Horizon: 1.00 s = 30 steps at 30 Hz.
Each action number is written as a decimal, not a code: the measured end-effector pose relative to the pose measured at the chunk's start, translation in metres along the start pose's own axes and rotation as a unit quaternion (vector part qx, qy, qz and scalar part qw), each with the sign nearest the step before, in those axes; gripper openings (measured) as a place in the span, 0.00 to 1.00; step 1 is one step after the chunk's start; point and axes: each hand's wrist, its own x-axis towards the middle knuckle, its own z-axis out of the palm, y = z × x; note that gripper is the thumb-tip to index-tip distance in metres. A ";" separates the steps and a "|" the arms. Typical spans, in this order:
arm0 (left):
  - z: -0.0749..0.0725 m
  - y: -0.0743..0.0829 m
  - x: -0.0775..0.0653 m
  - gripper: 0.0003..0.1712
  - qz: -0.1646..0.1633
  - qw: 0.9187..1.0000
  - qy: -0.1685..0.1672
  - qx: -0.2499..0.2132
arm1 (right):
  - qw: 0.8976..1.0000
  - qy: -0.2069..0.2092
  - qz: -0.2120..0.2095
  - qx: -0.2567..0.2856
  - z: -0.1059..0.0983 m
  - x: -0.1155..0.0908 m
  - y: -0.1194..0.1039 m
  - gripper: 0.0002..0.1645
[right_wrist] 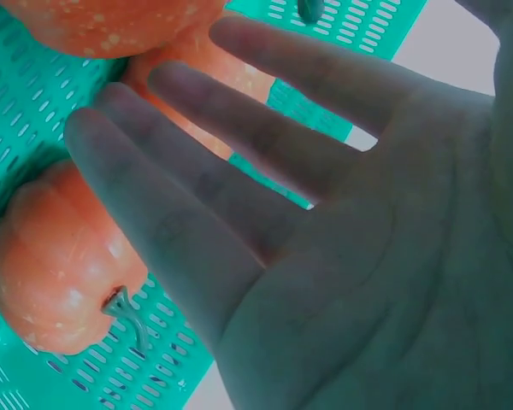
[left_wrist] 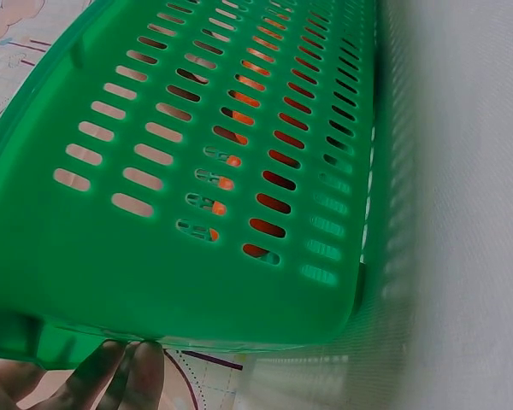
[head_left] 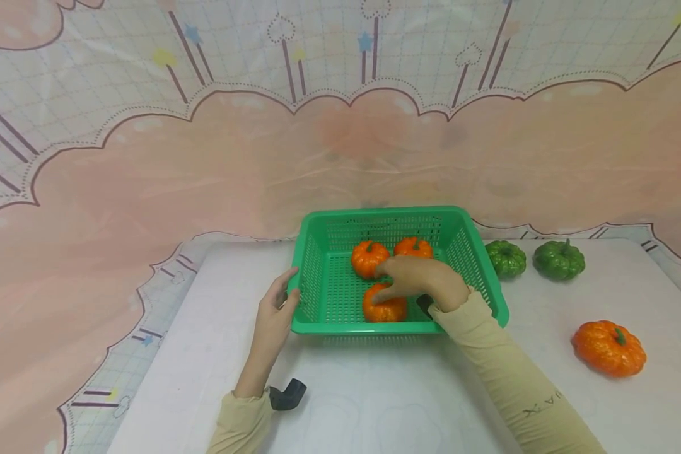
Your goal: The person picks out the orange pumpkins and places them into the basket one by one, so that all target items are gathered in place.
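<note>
A screened-off tabletop corner of a room, possibly in a home, though the printed sheet hides whatever lies beyond, so the kind of building is hard to tell. Behind the green basket and down to its left, the sheet hangs creased, with pink scalloped clouds, stars, dotted hearts and a pale grid, a nursery sort of pattern. Under the basket and in front of it spreads a plain white surface.
</note>
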 end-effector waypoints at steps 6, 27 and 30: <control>0.000 0.000 0.001 0.25 -0.001 1.000 0.001 0.000 | 1.000 -0.004 -0.010 -0.007 0.000 0.001 0.000 0.35; 0.000 0.000 0.000 0.25 -0.006 1.000 0.001 0.011 | 0.999 0.029 -0.036 -0.003 -0.009 -0.024 -0.010 0.30; 0.000 0.000 0.000 0.25 -0.007 1.000 0.001 0.011 | 0.999 0.035 -0.037 -0.010 -0.011 -0.029 -0.013 0.31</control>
